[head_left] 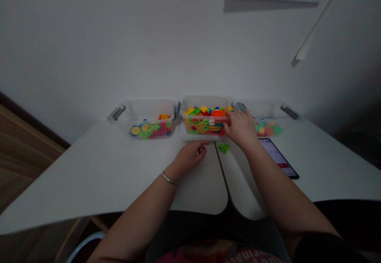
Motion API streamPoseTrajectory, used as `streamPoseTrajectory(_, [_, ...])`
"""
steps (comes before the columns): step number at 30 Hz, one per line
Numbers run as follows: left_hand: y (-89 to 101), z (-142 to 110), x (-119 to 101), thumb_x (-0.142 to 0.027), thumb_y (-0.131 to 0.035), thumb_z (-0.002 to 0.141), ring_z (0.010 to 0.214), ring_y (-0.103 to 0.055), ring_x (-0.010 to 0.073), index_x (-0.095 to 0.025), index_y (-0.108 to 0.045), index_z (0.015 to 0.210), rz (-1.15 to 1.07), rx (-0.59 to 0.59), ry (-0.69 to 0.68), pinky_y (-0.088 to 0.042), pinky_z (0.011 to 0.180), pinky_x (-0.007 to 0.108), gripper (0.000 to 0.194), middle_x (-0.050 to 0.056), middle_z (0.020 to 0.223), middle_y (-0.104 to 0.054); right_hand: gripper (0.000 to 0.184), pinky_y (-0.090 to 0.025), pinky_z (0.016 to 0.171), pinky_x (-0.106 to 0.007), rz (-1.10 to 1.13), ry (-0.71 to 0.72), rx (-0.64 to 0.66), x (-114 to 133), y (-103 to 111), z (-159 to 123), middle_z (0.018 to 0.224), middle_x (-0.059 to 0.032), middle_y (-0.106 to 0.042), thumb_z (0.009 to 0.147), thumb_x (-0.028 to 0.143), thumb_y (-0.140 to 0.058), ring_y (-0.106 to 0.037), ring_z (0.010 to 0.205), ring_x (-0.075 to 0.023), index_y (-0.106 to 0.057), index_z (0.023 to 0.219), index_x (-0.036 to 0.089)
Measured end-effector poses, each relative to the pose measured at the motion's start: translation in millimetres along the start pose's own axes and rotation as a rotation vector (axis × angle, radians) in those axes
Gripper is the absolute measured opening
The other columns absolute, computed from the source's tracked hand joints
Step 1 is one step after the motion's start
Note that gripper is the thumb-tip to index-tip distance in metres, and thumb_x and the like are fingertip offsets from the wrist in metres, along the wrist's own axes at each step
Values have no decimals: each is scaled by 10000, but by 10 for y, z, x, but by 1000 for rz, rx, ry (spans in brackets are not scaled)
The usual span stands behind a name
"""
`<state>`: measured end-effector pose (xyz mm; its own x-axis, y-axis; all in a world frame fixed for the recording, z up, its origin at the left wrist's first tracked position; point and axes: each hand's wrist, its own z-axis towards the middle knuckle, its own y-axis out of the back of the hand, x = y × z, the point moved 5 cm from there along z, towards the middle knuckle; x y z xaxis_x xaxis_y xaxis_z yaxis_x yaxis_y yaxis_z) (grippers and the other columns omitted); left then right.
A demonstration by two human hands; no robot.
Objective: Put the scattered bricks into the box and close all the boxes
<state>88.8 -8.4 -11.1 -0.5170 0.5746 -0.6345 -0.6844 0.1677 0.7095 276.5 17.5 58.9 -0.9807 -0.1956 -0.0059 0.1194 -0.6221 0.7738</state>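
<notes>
A clear plastic box [205, 100] full of colourful building bricks [205, 125] stands at the middle of the table, on a white lid [193, 138]. My right hand [240, 127] is closed over its right front corner, thumb outside the wall and fingers over the rim. Just in front of the box, my left hand [190, 156] rests low with its fingers curled inward; whether anything is inside them is hidden. A small green brick piece [223, 148] lies on the table between both hands.
On the left is a clear box [151, 106] of gear-like pieces; on the right, another clear box [264, 106] holds coloured parts. A phone [278, 158] lies beside my right forearm. A seam [222, 167] splits the white table [119, 175]. The wall rises behind.
</notes>
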Motion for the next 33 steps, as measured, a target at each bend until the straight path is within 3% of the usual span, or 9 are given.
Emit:
streamPoseTrajectory(8, [8,-12,24,-241,-495,889,744,-623,147,-190,-597,1175,-16,1,9,-500,706,280,308,40,901,-691,482,-344,1086,-538,216,-31,26,-29,-19,-27,1324,-213,-592,821,291,-552,-494,1276,-345,-586,1253,78])
streamPoseTrajectory(11, [3,-7,29,-242,-492,890,749,-628,152,-185,-599,1165,-14,2,16,-506,708,287,301,44,898,-694,478,-343,1098,-517,347,-38,-34,-15,51,-85,1352,-194,-572,817,285,-553,-475,1299,-322,-571,1259,105])
streamPoseTrajectory(15, [0,1,8,-228,-497,882,749,-631,153,-188,-598,1173,-11,7,11,-509,709,292,310,44,910,-697,312,-428,1000,-468,423,-69,-242,20,212,-271,1165,-143,-650,834,236,-509,-564,1132,-281,-598,1127,179])
streamPoseTrajectory(17, [6,4,-4,-222,-502,877,754,-634,155,-190,-602,1171,-4,4,16,-512,719,297,312,43,915,-698,204,-469,907,-438,424,-84,-261,47,201,-390,996,-117,-666,839,222,-500,-594,984,-267,-607,1011,192])
streamPoseTrajectory(21, [20,10,-21,-214,-505,875,766,-639,153,-198,-609,1162,-5,-8,27,-519,726,289,305,36,907,-697,116,-482,839,-398,402,-88,-121,88,5,-599,918,-86,-644,851,213,-508,-590,908,-250,-599,922,210])
streamPoseTrajectory(27, [12,14,-8,-221,-519,876,761,-639,151,-194,-615,1159,2,-4,33,-521,722,285,300,38,904,-700,190,-479,851,-411,185,-68,136,104,-243,-769,1050,-115,-653,840,227,-577,-553,996,-290,-640,1014,184])
streamPoseTrajectory(33, [13,11,5,-222,-515,873,777,-642,154,-188,-619,1160,-16,5,45,-523,733,289,307,43,913,-699,203,-484,833,-400,131,-91,245,100,-388,-826,1041,-115,-662,844,278,-606,-550,1007,-295,-653,1022,191])
